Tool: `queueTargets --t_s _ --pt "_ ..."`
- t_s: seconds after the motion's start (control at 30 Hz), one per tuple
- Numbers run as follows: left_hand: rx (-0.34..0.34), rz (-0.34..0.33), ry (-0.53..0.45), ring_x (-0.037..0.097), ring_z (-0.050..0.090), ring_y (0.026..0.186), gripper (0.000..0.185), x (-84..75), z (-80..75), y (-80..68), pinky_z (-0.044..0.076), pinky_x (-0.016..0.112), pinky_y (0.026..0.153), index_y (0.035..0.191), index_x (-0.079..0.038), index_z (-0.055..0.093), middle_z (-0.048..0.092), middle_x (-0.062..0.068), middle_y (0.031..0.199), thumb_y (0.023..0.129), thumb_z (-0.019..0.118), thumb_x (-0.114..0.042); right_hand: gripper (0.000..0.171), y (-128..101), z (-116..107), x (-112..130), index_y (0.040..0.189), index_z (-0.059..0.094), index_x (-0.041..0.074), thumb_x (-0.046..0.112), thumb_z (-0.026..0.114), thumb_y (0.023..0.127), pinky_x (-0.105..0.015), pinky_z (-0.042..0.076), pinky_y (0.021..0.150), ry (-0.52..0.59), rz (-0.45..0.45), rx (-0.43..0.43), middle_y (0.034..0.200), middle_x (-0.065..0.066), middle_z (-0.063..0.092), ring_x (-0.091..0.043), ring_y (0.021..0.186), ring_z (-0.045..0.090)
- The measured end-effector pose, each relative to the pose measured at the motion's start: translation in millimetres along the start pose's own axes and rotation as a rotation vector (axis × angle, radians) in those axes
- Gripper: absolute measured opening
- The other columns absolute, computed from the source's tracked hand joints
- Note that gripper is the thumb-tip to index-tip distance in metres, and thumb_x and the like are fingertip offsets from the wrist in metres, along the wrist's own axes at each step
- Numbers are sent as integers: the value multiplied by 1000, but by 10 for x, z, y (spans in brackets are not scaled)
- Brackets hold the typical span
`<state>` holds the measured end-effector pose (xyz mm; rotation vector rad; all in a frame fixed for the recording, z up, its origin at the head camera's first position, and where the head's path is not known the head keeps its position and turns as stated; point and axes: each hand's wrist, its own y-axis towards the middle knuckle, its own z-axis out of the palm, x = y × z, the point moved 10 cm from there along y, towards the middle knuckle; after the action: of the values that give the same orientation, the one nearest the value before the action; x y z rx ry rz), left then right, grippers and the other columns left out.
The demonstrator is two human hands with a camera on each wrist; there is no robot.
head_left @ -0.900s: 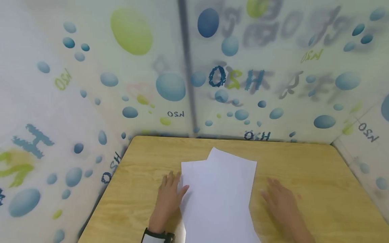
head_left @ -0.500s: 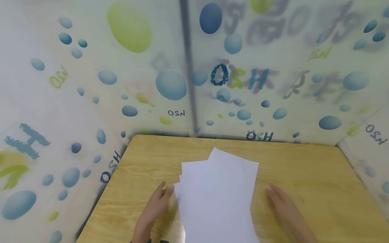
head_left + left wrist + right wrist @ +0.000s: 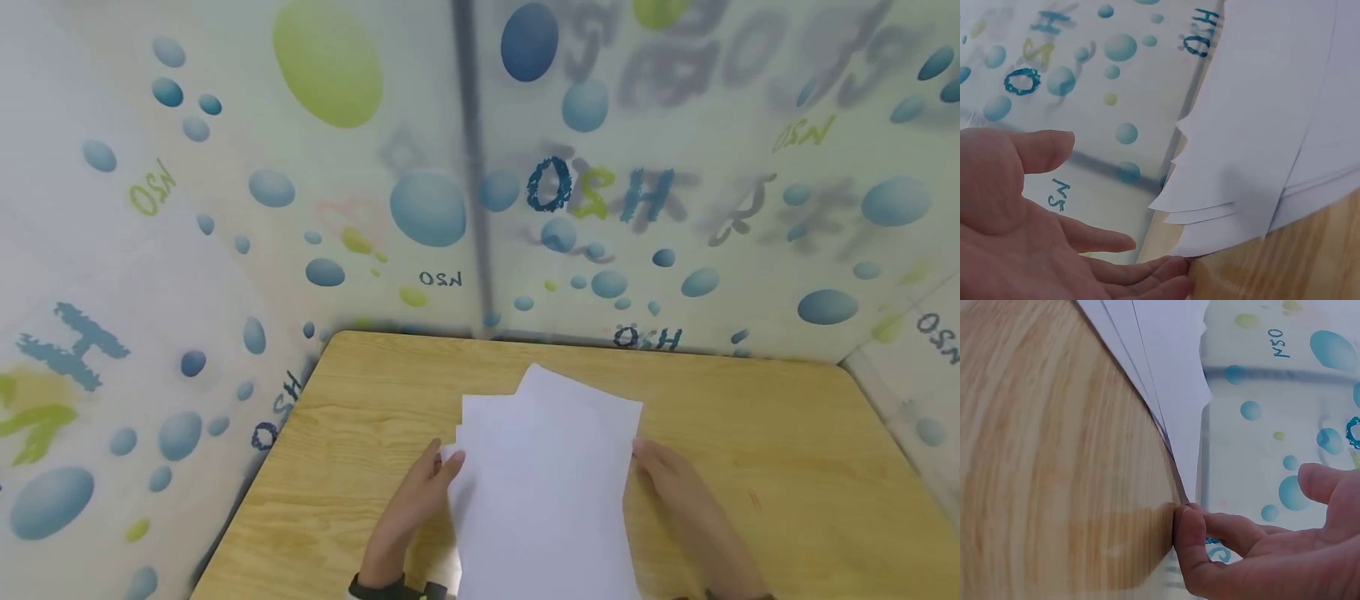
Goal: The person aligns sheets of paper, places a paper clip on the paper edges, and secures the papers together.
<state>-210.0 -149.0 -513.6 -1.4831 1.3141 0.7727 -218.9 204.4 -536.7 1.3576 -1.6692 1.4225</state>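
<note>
A screen (image 3: 420, 167) printed with bubbles is standing round the far and side edges of the table (image 3: 750, 433). Near the table's middle the sheets (image 3: 547, 483) are lying in a loose, fanned pile, corners splayed on the left. The left hand (image 3: 408, 508) is touching the pile's left edge with straight, slightly spread fingers (image 3: 1147, 272); the right hand (image 3: 675, 492) is pressing its straight fingertips (image 3: 1188, 534) against the right edge. Neither is gripping anything. By my reading, the hands are squaring the pile between them; the next move calls for even inward pressure from both sides so the splayed corners line up.
</note>
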Motion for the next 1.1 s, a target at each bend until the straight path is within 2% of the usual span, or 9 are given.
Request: queueTargets --t_s 0.2,0.33,0.53,0.73,0.83,0.97,1.1 --pt "1 -5 22 50 28 134 85 -28 72 82 26 58 106 146 14 18 25 40 145 98 53 -46 72 95 123 -21 146 33 -5 51 43 101 -55 19 110 -16 19 4 151 -24 30 -40 141 21" --pt "25 -16 23 49 26 136 85 -19 123 117 25 57 107 147 13 17 23 37 148 98 53 -46 69 122 181 27 145 35 -7 46 43 102 -54 23 109 -40 -19 -4 148 -25 34 -40 138 27" --pt "87 26 2 48 20 138 78 -64 260 205 23 58 107 147 13 15 16 35 151 101 51 -38 67 122 227 69 146 33 -5 45 41 103 -55 21 109 -55 -23 4 149 -24 34 -40 139 25" --pt "82 -5 8 44 20 140 73 -50 384 299 22 56 108 149 8 18 17 29 154 101 51 -36 66 140 250 58 147 31 -3 45 41 102 -55 24 108 -44 -5 12 149 -25 34 -41 137 29" --pt "83 15 11 42 19 141 73 -48 426 326 20 55 109 149 9 18 18 29 154 101 51 -36 66 145 256 52 148 29 -3 43 42 103 -55 23 108 -33 -10 21 150 -25 32 -41 138 28" --pt "64 52 14 46 23 138 74 -45 404 287 23 57 107 148 11 19 22 33 151 100 53 -35 67 97 238 52 148 26 -6 42 42 103 -55 19 109 -16 -46 39 152 -27 26 -41 140 21" --pt "40 65 22 48 25 137 75 -15 291 148 23 59 107 148 10 20 26 34 148 100 53 -37 72 -23 185 -7 149 26 -2 49 43 101 -56 16 110 -13 -26 43 153 -25 25 -42 141 17"
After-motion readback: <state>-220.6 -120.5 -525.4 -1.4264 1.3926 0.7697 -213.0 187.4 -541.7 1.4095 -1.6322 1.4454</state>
